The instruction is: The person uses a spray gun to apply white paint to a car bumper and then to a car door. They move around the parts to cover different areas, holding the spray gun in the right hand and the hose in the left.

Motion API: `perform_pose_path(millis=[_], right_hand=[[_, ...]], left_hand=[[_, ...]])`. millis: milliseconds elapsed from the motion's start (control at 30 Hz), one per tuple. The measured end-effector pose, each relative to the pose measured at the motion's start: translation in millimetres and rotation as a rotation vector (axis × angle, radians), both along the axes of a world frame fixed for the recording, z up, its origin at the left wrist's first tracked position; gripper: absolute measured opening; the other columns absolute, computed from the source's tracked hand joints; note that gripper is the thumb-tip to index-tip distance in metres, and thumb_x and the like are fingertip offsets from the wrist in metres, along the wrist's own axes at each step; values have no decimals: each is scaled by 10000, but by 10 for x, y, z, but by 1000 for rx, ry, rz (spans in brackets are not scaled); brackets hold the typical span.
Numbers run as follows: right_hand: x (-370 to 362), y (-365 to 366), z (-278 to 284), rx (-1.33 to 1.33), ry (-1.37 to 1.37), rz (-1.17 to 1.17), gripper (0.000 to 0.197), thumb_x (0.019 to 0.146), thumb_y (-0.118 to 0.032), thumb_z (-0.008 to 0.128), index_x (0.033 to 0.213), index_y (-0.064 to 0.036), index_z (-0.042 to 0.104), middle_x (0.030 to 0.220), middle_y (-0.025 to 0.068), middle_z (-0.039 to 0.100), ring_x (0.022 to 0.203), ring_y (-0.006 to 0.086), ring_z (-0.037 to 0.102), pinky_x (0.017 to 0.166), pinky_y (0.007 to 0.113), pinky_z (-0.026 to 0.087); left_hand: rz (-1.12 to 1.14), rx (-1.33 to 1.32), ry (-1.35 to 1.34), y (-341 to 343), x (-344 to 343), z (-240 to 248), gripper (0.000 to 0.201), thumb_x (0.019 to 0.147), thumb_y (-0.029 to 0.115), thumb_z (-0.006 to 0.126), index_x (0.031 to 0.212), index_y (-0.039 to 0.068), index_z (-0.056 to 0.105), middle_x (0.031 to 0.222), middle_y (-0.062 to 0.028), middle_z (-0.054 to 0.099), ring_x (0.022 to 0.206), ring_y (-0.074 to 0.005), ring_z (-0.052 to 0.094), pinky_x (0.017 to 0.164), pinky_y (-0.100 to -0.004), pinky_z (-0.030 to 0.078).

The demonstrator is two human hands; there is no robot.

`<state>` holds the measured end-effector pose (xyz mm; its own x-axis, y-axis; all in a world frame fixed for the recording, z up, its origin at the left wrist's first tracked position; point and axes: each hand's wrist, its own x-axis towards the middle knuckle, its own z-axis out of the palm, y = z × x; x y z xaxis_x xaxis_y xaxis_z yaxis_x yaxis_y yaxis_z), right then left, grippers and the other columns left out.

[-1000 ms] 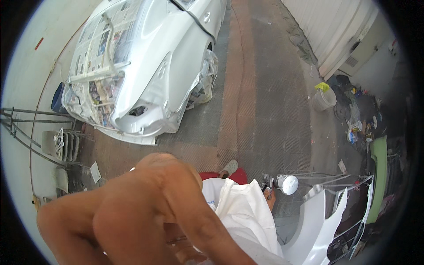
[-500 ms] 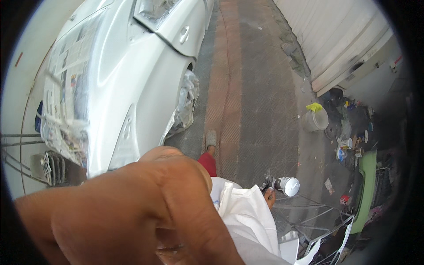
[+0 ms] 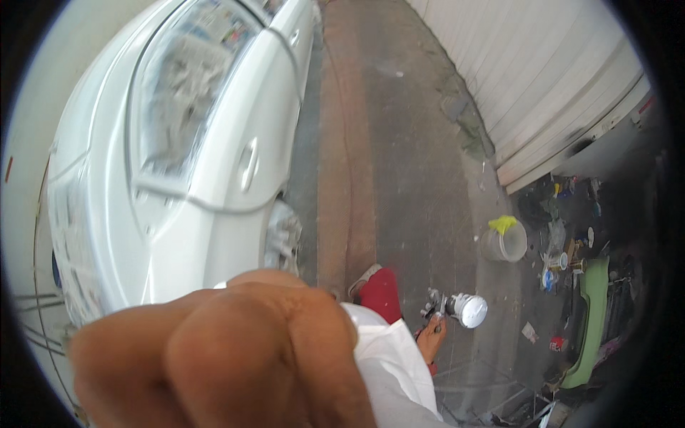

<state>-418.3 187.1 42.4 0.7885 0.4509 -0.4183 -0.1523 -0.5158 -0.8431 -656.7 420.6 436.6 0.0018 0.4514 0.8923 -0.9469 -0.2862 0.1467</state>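
Very close to the camera, my left hand [image 3: 235, 349] fills the lower left with its fingers bent and knuckles up. Whatever those fingers hold is hidden. White cloth [image 3: 396, 364] hangs just right of it. Lower and farther off, my right hand [image 3: 430, 337] grips a spray gun [image 3: 437, 304] with a pale, round-topped cup [image 3: 471, 311] on it. To the left stands a glossy white car [image 3: 207, 246], its side window [image 3: 187, 85] covered with paper and film. Crumpled plastic sheeting [image 3: 284, 235] covers its wheel area. The spray gun is apart from the car body.
A whitish bucket [image 3: 505, 244] with a yellow cloth [image 3: 502, 225] on its rim stands at the right. Beyond it lie cans, scraps and a green car panel [image 3: 591, 328]. A thin hose [image 3: 347, 143] runs along the floor beside my red-trousered leg [image 3: 382, 296]; a ribbed wall [image 3: 535, 85] rises at right.
The car has slid down in the view, bringing more of its window and door into sight. My leg has shifted right. The right hand still holds the spray gun; more of its wrist shows.
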Motion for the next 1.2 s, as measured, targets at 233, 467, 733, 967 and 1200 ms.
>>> perform_pose_path(millis=[233, 467, 733, 967, 1200], right_hand=[[1017, 1783, -532, -37, -27, 28, 491, 1128, -237, 508, 1586, -61, 507, 1108, 160, 733, 586, 135, 605, 532, 312, 520], [2565, 4293, -114, 154, -157, 339, 525, 1128, -281, 525, 1620, -101, 484, 1123, 113, 725, 622, 111, 582, 555, 308, 508], [3755, 7592, 522, 464, -106, 497, 512, 1137, -317, 531, 1600, -98, 504, 1127, 78, 713, 621, 78, 560, 549, 275, 482], [4341, 10226, 973, 252, -22, 603, 497, 1142, -396, 533, 1336, 56, 596, 913, 90, 659, 735, 156, 647, 644, 325, 562], [4980, 12119, 1176, 315, -334, 682, 504, 1124, -368, 570, 1499, -32, 589, 1002, 64, 755, 640, 79, 581, 576, 276, 490]], left_hand=[[-1, -123, 110, 2184, 1249, -430, 494, 859, 28, 839, 1243, 146, 552, 1240, -62, 534, 1068, -197, 644, 779, -395, 682], [189, -534, 1000, 4722, 2663, -2164, 449, 987, 130, 760, 1369, 130, 524, 1274, -66, 558, 1174, -172, 620, 1020, -410, 588], [-312, -713, 1778, 6579, 3942, -4023, 539, 1131, 464, 532, 1487, 62, 568, 1371, -92, 637, 1232, -220, 630, 1083, -404, 522], [-697, -781, 1622, 8662, 5208, -4099, 583, 1132, 524, 468, 1408, 21, 573, 1320, -169, 636, 1198, -266, 650, 1081, -445, 550], [-937, -771, 1526, 10453, 6071, -3912, 190, 1089, 252, 523, 1156, 75, 514, 1217, -163, 656, 1061, -288, 708, 976, -461, 614]])
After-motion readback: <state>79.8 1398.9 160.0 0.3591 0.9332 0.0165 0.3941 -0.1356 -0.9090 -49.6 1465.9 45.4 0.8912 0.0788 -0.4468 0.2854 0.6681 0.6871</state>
